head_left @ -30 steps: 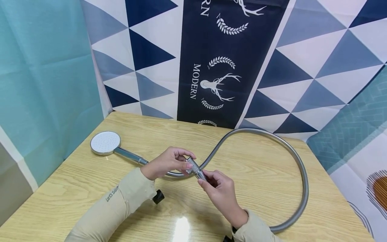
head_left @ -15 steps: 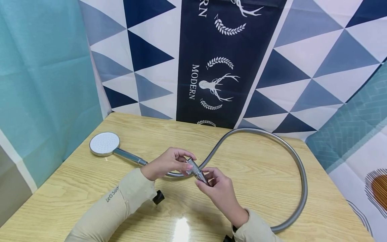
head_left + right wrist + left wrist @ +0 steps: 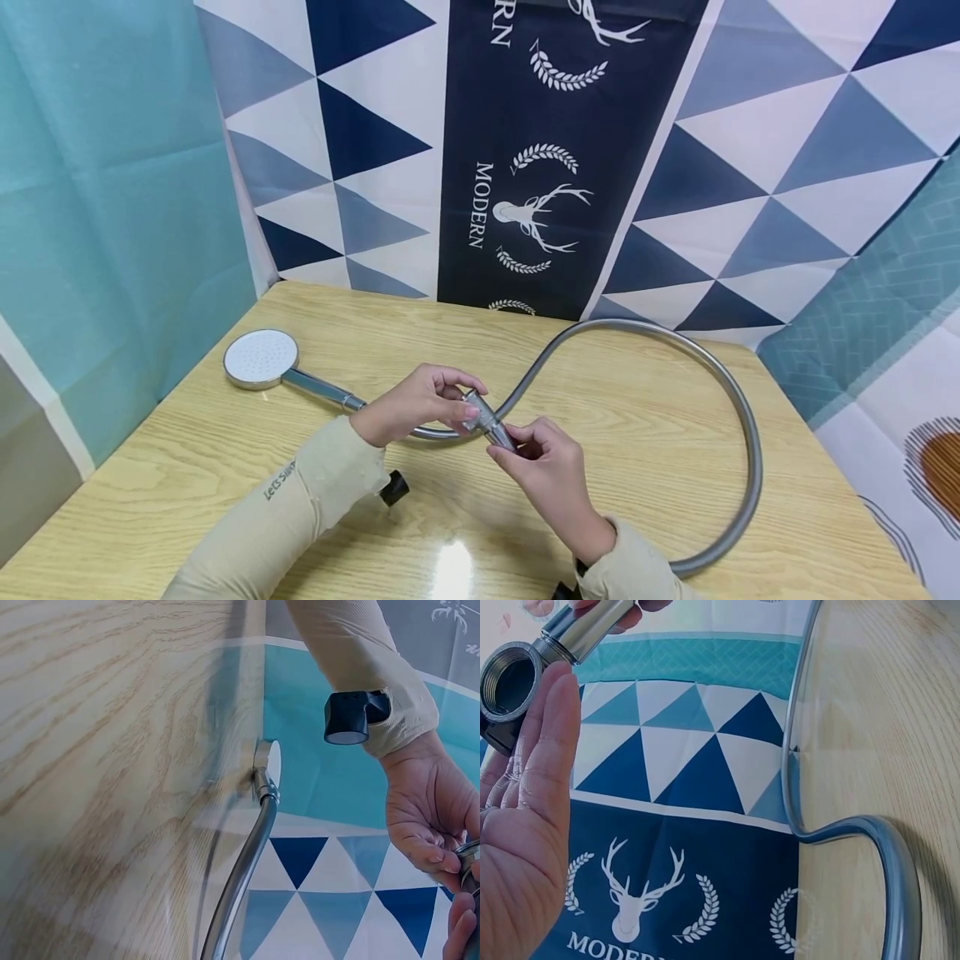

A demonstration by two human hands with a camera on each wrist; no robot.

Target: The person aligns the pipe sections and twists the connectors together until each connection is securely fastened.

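Observation:
Above the table, both hands hold a chrome T-shaped pipe fitting (image 3: 477,408). My left hand (image 3: 420,407) pinches its upper end between thumb and fingers. My right hand (image 3: 551,471) pinches the narrower chrome cylinder (image 3: 501,437) at its lower end. In the left wrist view, a wide threaded opening (image 3: 511,681) faces the camera beside the left fingers, and the cylinder (image 3: 596,630) joins it. Only a sliver of the fitting (image 3: 470,855) shows in the right wrist view. Behind the hands, a grey shower hose (image 3: 752,467) lies on the wooden table.
A hand shower (image 3: 261,358) with a white face lies at the table's left, its chrome handle (image 3: 322,387) joined to the hose. The hose loops over the right side. A patterned curtain (image 3: 390,150) hangs behind the wooden table (image 3: 360,517). Black wrist cameras (image 3: 393,488) jut from the sleeves.
The right fingers loosened and spread around the cylinder half a second ago, and now pinch it again. The left hand keeps its hold, almost unmoved.

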